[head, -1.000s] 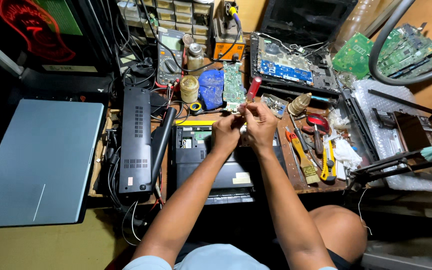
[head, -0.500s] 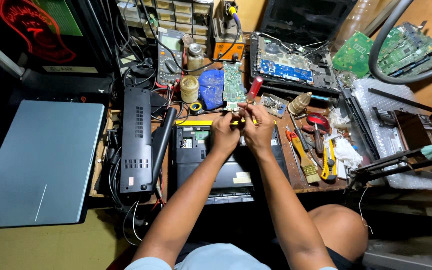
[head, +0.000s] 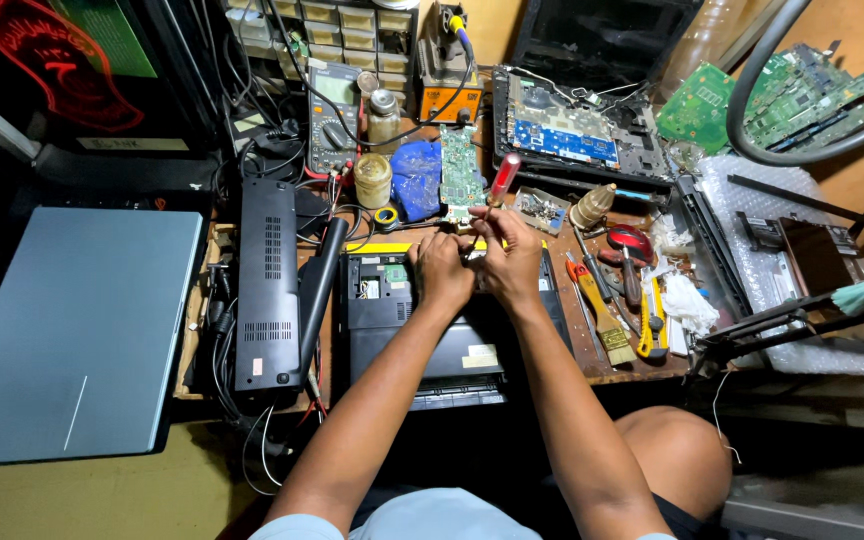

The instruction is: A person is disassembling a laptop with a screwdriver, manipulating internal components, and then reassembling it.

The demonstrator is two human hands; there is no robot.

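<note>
An opened black laptop base (head: 392, 320) lies in front of me on the wooden bench, its internals exposed at the far end. My right hand (head: 512, 262) grips a screwdriver with a red handle (head: 503, 178), the handle pointing up and away. My left hand (head: 442, 268) is curled beside it, fingertips pinched close to the screwdriver's shaft over the laptop's far edge. What the left fingers pinch is hidden. The screwdriver tip is covered by my hands.
A closed grey laptop (head: 62, 330) rests at the left. A black panel (head: 266, 285) lies beside the open base. A multimeter (head: 332, 115), green circuit board (head: 460, 165), blue cloth (head: 417, 178), brush (head: 602, 315), cutters (head: 650, 325) and another opened laptop (head: 577, 130) crowd the bench.
Both hands stay together over the laptop's far edge. The red handle has tilted slightly, little else moved.
</note>
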